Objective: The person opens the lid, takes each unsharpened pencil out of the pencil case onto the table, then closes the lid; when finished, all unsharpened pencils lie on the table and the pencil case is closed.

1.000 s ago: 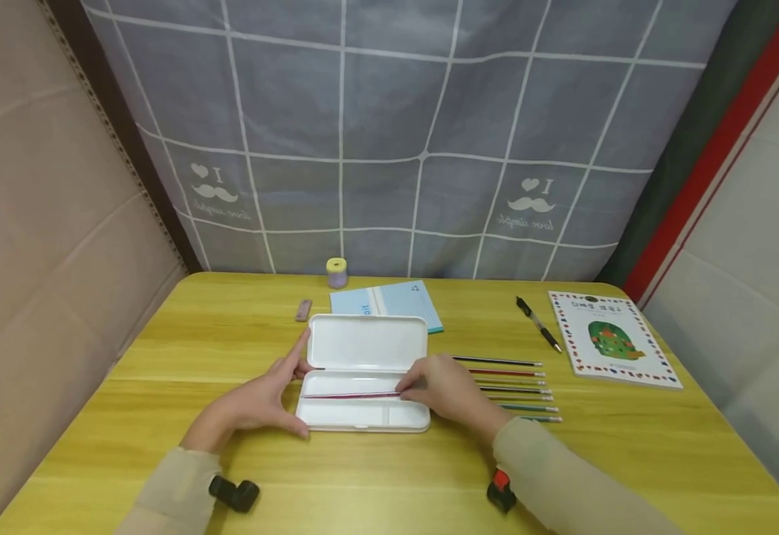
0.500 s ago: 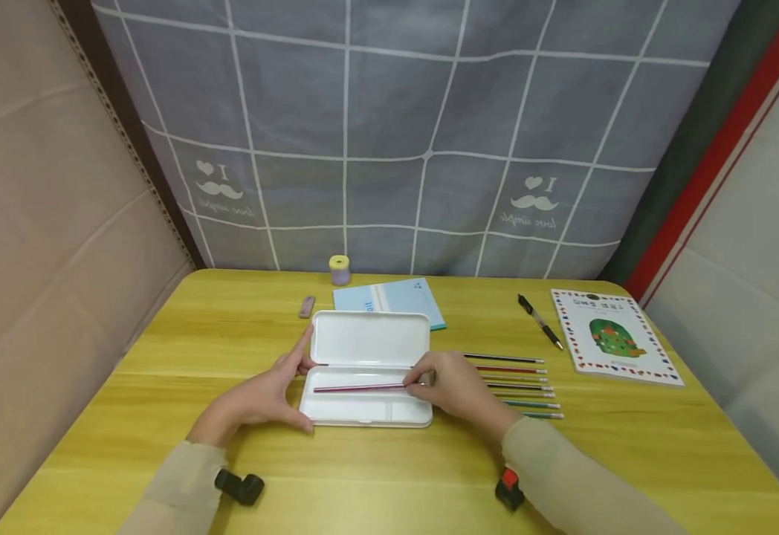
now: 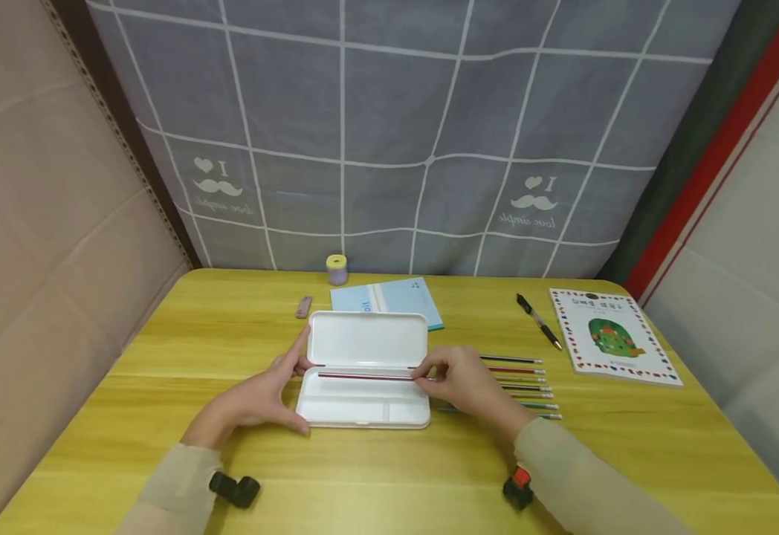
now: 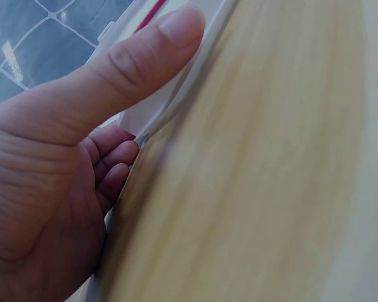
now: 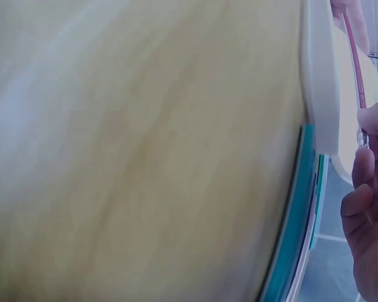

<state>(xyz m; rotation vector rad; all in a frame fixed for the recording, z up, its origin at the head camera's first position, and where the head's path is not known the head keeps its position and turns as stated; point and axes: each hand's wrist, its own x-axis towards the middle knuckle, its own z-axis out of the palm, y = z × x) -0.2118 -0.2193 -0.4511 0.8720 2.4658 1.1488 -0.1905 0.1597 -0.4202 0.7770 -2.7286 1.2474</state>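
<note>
A white pencil case [image 3: 343, 414] lies open on the table, its lid [image 3: 367, 338] raised at the back. My left hand [image 3: 256, 401] holds its left end, thumb at the front corner and index finger along the lid's side. In the left wrist view, the thumb [image 4: 145, 63] stretches over the rim and the other fingers curl at the edge. My right hand [image 3: 459, 379] pinches a dark red pencil [image 3: 363, 376] by its right end. The pencil lies lengthwise over the back part of the tray, just in front of the hinge. Inside the tray, low ridges mark off compartments.
Several pencils [image 3: 516, 369] lie in a row to the right, partly under my right hand. Behind the case are a light blue notebook [image 3: 403, 297], an eraser [image 3: 304, 307] and a yellow-and-purple sharpener-like container [image 3: 337, 270]. A black pen [image 3: 538, 321] and a picture-covered book [image 3: 613, 338] lie at right.
My right hand has moved the pencil from the middle of the tray back toward the hinge and slightly right. My left hand has stayed on the case's left end.
</note>
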